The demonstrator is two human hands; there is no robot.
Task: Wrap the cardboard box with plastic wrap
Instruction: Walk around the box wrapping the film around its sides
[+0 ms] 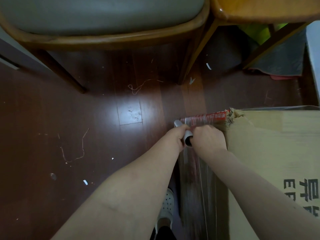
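A large brown cardboard box (270, 153) with black print stands on the floor at the right, its near top corner torn. A roll of plastic wrap on a grey tube (187, 141) sits at the box's left corner. My left hand (176, 137) grips the roll from the left. My right hand (209, 139) curls round it from the right, against the box edge. Clear film (197, 179) stretches down the box's left side, and more film covers the red printed strip (204, 118) along the far side.
A wooden chair (103, 40) with a grey seat stands ahead at the left, and a wooden table leg (192, 58) at centre right. The dark wood floor (69, 135) carries bits of string and paper. My foot in a white shoe (167, 205) is below.
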